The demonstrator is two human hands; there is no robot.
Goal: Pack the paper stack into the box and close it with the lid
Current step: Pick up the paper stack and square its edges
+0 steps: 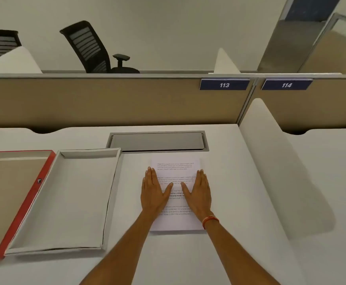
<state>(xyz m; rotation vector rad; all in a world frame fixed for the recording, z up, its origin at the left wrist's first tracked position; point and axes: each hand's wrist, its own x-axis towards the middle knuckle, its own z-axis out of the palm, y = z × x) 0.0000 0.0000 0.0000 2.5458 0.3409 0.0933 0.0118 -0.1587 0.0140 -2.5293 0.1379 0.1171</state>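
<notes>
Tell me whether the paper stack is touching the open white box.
Apart. The head view shows a strip of bare desk between the paper stack and the right wall of the white box.

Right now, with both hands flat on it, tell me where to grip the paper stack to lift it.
Take the paper stack by its two long side edges. The left hand and right hand already lie near those edges, so slide each outward and curl the fingers under. The stack lies flat on the desk, so pinching from above probably lifts only top sheets.
</notes>
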